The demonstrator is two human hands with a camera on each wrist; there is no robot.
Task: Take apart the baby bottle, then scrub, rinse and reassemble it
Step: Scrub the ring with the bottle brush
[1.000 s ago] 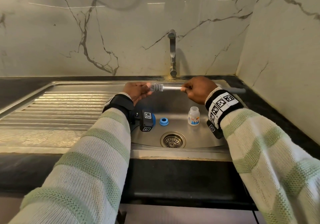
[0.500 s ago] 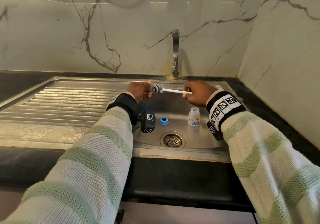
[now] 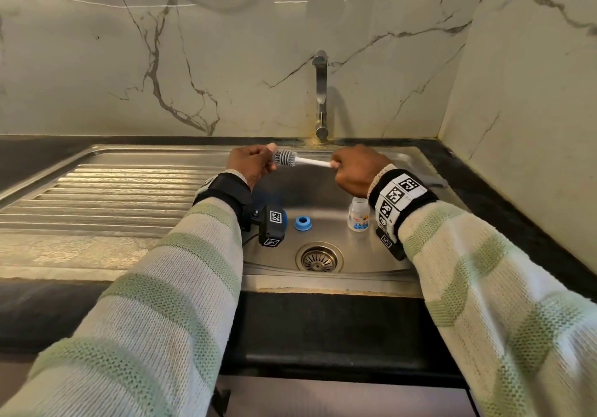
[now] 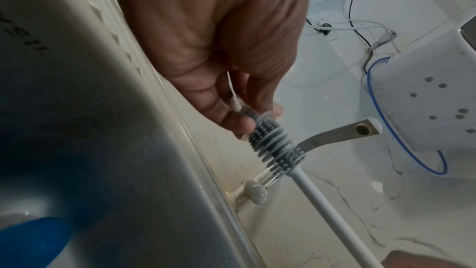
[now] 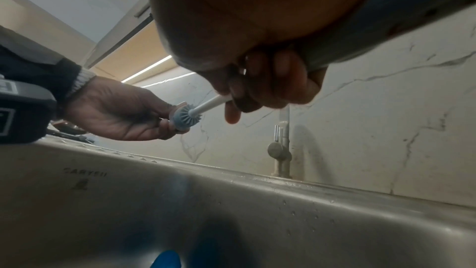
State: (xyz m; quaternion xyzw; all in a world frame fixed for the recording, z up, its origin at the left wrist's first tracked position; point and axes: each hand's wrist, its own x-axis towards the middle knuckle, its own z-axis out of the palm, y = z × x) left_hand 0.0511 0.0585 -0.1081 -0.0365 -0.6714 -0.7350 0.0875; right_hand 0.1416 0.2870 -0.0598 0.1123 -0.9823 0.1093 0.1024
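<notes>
Over a steel sink (image 3: 371,268), the right hand (image 3: 355,171) is wrapped around the white handle of a grey silicone bottle brush (image 3: 284,157), while the left hand (image 3: 250,163) pinches a clear teat (image 4: 238,105) closed around the brush tip. The bottle (image 3: 358,215) stands below the right wrist, and its blue ring (image 3: 302,223) lies below and between the hands. To scrub well, I judge the left fingers should grip lightly while the brush twists, so the soft teat neither tears nor slips
</notes>
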